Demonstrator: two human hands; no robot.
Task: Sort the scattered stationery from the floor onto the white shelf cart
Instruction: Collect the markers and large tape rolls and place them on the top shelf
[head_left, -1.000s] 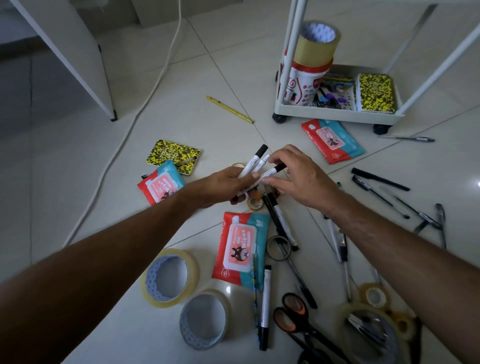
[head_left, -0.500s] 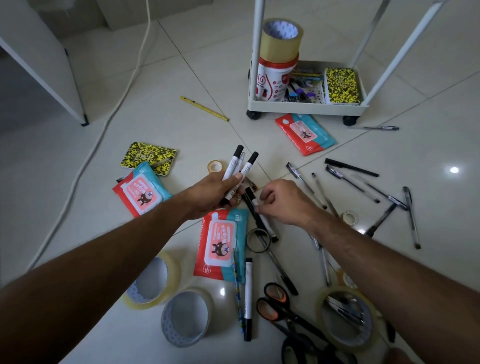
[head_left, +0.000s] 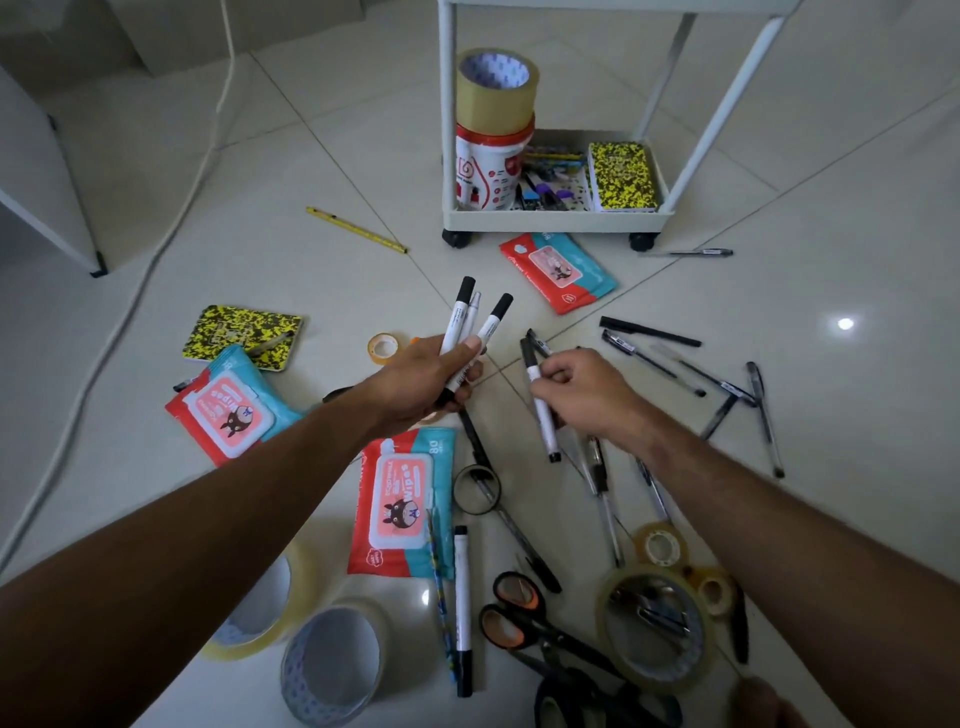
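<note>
Spreading across the whole view is a floor (head_left: 779, 130) of large pale glossy tiles, with dark grout lines crossing near the middle and a small bright glare at the right. A white cable (head_left: 171, 208) snakes along it at the left, past the leg of a white piece of furniture (head_left: 47, 208).

At the top stands the white shelf cart (head_left: 550, 221) on dark castors. Its bottom tray holds a red and white canister (head_left: 488, 171) with a brown tape roll (head_left: 496, 88) on top, a yellow speckled notebook (head_left: 623, 176), and a jumble of small pens between them.

On the floor lie three wipes packs (head_left: 402, 499), one of them just in front of the cart, a second speckled notebook (head_left: 241, 338) at the left, and two large clear tape rolls (head_left: 332, 660) near the bottom edge. Another wide tape ring (head_left: 654, 629) sits at the lower right with smaller rolls beside it, next to orange-handled scissors (head_left: 519, 608). A yellow pencil (head_left: 356, 230) lies apart, left of the cart. Black pens (head_left: 649, 332) are scattered to the right, and a single white marker (head_left: 462, 608) rests beside the middle wipes pack.

Above the clutter, the left hand (head_left: 426, 384) grips a fan of three markers (head_left: 467, 332), caps pointing up toward the cart. The right hand (head_left: 587, 395) pinches one more marker (head_left: 540, 405) between thumb and curled fingers, its black cap uppermost, tilted and lifted clear of the floor, close beside the left hand's bundle.
</note>
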